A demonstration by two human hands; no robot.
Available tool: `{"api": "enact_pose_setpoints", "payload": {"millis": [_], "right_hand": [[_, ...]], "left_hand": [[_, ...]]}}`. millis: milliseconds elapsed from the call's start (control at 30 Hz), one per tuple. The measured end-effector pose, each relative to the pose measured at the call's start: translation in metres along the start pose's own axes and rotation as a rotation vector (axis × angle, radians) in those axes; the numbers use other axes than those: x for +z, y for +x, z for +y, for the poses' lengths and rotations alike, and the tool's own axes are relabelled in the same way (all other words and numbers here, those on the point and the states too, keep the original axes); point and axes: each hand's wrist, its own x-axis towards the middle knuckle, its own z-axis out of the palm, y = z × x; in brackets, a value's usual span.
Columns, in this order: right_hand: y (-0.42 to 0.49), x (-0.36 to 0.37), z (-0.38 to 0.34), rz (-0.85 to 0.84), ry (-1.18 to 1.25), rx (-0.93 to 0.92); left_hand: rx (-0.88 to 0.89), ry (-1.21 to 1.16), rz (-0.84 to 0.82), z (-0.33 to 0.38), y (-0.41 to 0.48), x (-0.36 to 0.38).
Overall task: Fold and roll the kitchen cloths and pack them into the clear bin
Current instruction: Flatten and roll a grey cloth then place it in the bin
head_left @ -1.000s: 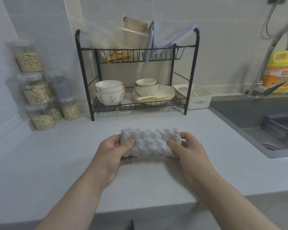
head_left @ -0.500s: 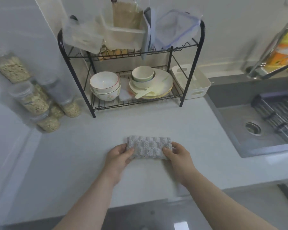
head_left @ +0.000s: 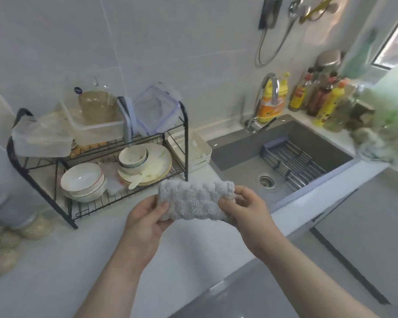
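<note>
Gripping the rolled grey cloth [head_left: 194,200] — left hand [head_left: 145,222], right hand [head_left: 248,208].

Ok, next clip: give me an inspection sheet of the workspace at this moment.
Surface: pale countertop, running from the jars to the sink.
Job's things: one grey cloth, folded or rolled, apparently held off the counter; clear tubs on the rack's top shelf, and which one is the bin cannot be told.
Clutter: dish rack with bowls and plates; grain jars at left; white tray beside the rack.
Grippers: left hand and right hand each grip one end of the cloth.
Cables: a grey hose or cord hangs on the wall.
Surroundings: grey sink, tap, bottles behind; far right blurred.
</note>
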Motion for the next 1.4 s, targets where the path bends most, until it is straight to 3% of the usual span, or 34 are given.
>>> {"api": "enact_pose_setpoints", "payload": {"millis": [233,600,967,1100,1400], "right_hand": [[-0.043,-0.137,-0.089,0.253,0.1,-0.208],[-0.096,-0.421,-0.144,0.645,0.211,-0.39],[-0.128,-0.602,-0.186,0.966,0.223,-0.421],[-0.115,-0.659,-0.19,1.035,0.217,-0.413],[-0.042,-0.808,-0.219,0.935,0.177,-0.279]], "left_hand": [[-0.032,0.068,-0.373,-0.011,0.024,0.181],[-0.174,0.188,-0.761,-0.15,0.032,0.496],[-0.291,0.198,-0.989,-0.254,0.017,0.698],[-0.326,0.174,-1.029,-0.293,0.033,0.752],[-0.563,0.117,-1.078,-0.403,0.115,0.913]]}}
